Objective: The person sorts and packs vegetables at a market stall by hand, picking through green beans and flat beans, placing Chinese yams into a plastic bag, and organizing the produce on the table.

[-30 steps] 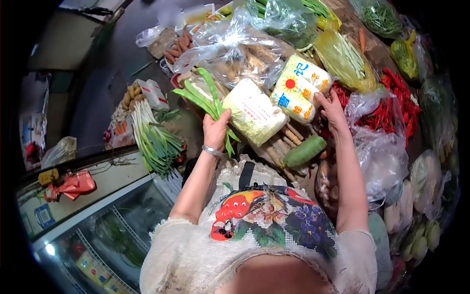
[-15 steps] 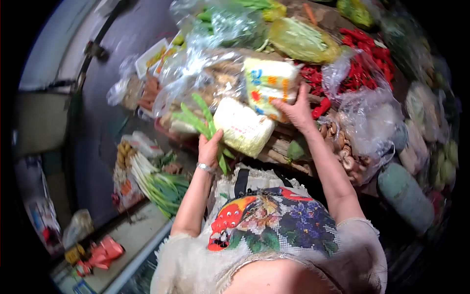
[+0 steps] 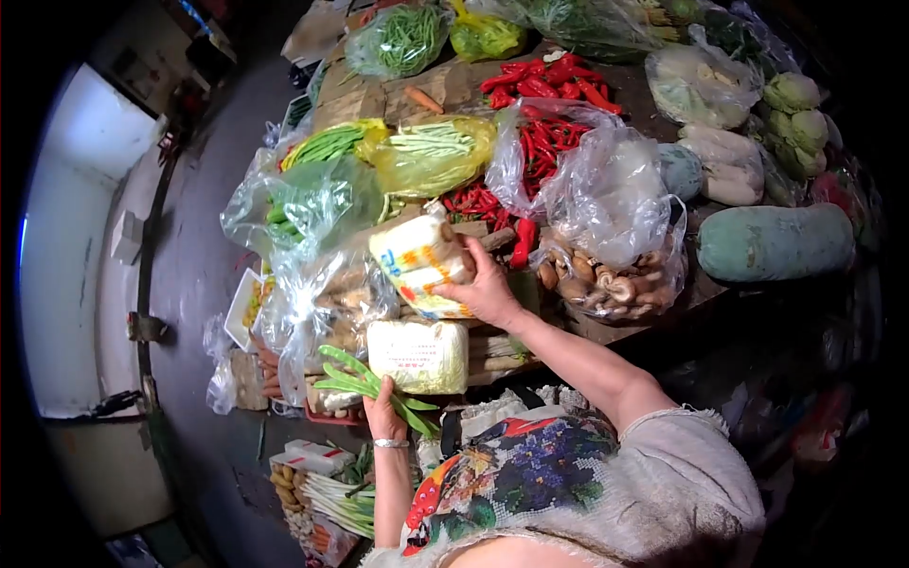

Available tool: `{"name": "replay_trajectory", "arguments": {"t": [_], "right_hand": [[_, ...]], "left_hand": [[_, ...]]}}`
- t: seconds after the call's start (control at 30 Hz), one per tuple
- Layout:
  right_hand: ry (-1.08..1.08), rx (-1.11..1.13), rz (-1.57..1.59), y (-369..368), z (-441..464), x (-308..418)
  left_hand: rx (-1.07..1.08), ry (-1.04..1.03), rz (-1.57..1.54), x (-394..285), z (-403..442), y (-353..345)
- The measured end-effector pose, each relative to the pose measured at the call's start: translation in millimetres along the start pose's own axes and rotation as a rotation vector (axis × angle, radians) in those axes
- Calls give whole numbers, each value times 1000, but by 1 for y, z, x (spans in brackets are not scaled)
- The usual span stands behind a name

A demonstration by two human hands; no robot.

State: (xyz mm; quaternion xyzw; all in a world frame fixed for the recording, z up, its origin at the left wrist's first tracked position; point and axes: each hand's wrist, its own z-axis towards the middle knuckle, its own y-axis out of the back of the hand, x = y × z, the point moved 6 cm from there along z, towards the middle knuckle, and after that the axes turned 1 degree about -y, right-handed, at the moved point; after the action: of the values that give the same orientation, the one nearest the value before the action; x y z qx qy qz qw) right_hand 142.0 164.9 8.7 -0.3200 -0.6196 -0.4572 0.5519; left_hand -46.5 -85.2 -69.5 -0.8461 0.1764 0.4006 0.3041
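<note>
My left hand (image 3: 383, 414) is closed round several long flat green bean pods (image 3: 352, 379), which stick out on both sides of it. Against its fingertips rests a pale yellow-white plastic-wrapped pack (image 3: 418, 355) with small red print; whether the hand grips this too, I cannot tell. My right hand (image 3: 487, 292) grips the right side of a second pack (image 3: 417, 248), white with orange and blue print, tilted above the first. What the packs contain I cannot make out. Just beyond lies a clear bag (image 3: 327, 293) of brownish roots.
Bagged vegetables crowd the stall: a bag of mushrooms (image 3: 615, 284), red chillies (image 3: 554, 142), a yellow bag of pale beans (image 3: 426, 151) and a large winter melon (image 3: 776, 243). Below left are spring onions (image 3: 336, 502). A grey floor (image 3: 204, 284) runs along the left.
The view has swung, so the stall's things appear shifted. Both hands keep their holds. The printed pack in my right hand has tilted and sits further left over the bagged roots.
</note>
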Motion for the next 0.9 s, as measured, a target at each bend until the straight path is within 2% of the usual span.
{"name": "replay_trajectory", "arguments": {"t": [0.03, 0.1, 0.2, 0.23, 0.27, 0.33, 0.5, 0.57, 0.6, 0.7, 0.8, 0.9], "right_hand": [[-24, 7, 291, 7, 3, -1], [-188, -72, 608, 29, 7, -1], [-264, -116, 808, 81, 17, 16], [-282, -97, 938, 94, 18, 29], [-397, -58, 975, 109, 22, 16], [-337, -65, 1126, 142, 30, 26], [-220, -159, 1274, 240, 58, 23], [-170, 151, 1506, 265, 71, 30], [-155, 99, 1493, 282, 75, 23], [-152, 149, 1519, 318, 85, 6], [-251, 70, 1605, 343, 94, -12], [-101, 228, 1502, 369, 107, -11]], "left_hand": [[-15, -21, 3, 0, 0, 2], [-6, -43, -24, -9, -8, -8], [8, -20, -54, -6, -8, -14], [-61, 76, -4, -7, -15, -12], [-147, 93, 32, -9, -19, -18], [-40, 81, -45, -4, -15, -15], [-148, 93, 20, 2, -22, -23], [-176, 82, -1, 0, -25, -23], [-205, 87, -25, 2, -25, -21], [-226, 121, -26, 2, -30, -40], [-270, 123, -26, 2, -37, -52], [-342, 123, -9, 2, -44, -64]]}}
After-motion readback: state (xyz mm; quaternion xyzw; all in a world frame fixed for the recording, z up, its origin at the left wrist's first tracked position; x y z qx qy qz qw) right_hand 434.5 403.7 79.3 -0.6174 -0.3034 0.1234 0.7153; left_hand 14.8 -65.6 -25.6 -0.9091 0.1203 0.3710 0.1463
